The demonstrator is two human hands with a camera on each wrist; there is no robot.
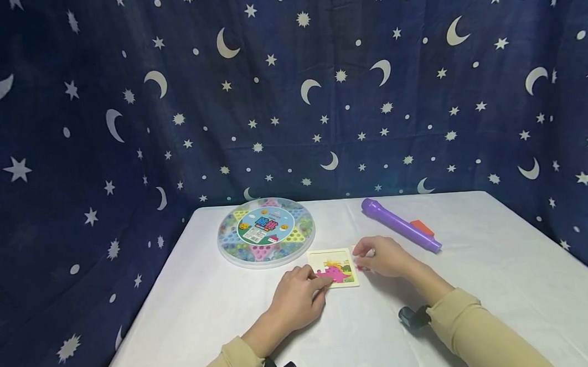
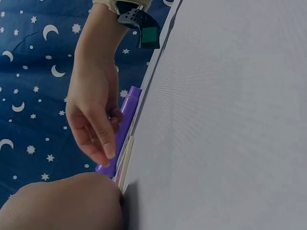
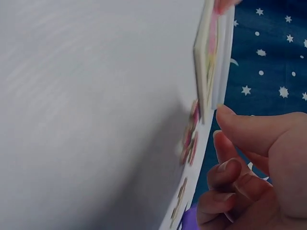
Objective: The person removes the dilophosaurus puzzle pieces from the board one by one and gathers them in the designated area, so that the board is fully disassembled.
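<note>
A small square jigsaw puzzle [image 1: 345, 270] with a cream frame lies flat, showing a pink dinosaur with part of its picture filled in. On its left side rests my left hand [image 1: 300, 295], thumb over the pink area and fingers along the frame's left edge. My right hand [image 1: 389, 258] hovers just right of the frame, fingers bent, with a gap between thumb and index finger in the right wrist view and nothing seen in it. Loose puzzle pieces [image 3: 189, 141] lie on the table close to its fingertips. The left hand's fingertips are mostly hidden in the left wrist view.
A round board game [image 1: 266, 233] in a clear case with coloured marbles lies behind the puzzle on the left. Behind the right hand is a purple microphone-shaped tube [image 1: 401, 225], with an orange-red piece [image 1: 423, 228] beside it. A starry curtain [image 1: 289, 95] surrounds the white table [image 1: 201, 316].
</note>
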